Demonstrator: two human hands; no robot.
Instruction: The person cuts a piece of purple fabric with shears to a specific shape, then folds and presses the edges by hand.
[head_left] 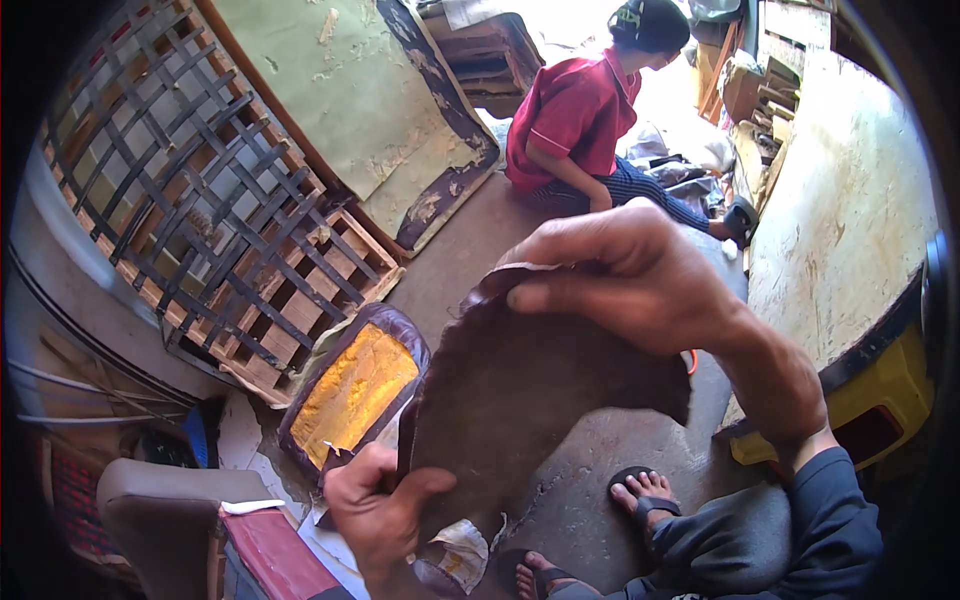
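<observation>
Inspecting, apparently, brown leatherette (540,375): left hand (382,502) pinches near-left edge, right hand (640,275) clamps far edge; turning next likely needs both.

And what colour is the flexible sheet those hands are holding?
The flexible sheet is dark brown; it shows best in the head view.

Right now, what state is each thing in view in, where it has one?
Brown sheet: held up, curved
Left grip: closed on the sheet's edge
Right grip: pinching its upper edge
Yellow foam: exposed
Webbing straps: interlaced
Green panel: peeling
Black sandals: worn
</observation>
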